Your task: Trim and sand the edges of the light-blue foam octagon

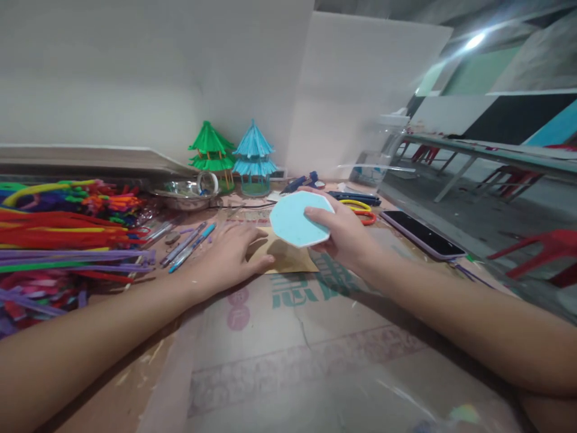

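Note:
A light-blue flat piece with several straight sides (295, 222) is held up over the middle of the table. My right hand (340, 231) grips its right edge, thumb on top and the other fingers mostly hidden underneath. Below it lies a yellowish sheet (288, 261). My left hand (234, 252) rests palm down at the sheet's left side, its thumb and fingers apart, holding nothing. Pens (192, 248) lie just left of that hand.
Bundles of coloured pipe cleaners (67, 234) fill the left side. Behind stand a metal bowl (184, 195), a green pavilion model (210, 153) and a blue one (255, 156). Scissors (363, 211) and a phone (421, 233) lie to the right. A clear sheet (288, 361) covers the tabletop.

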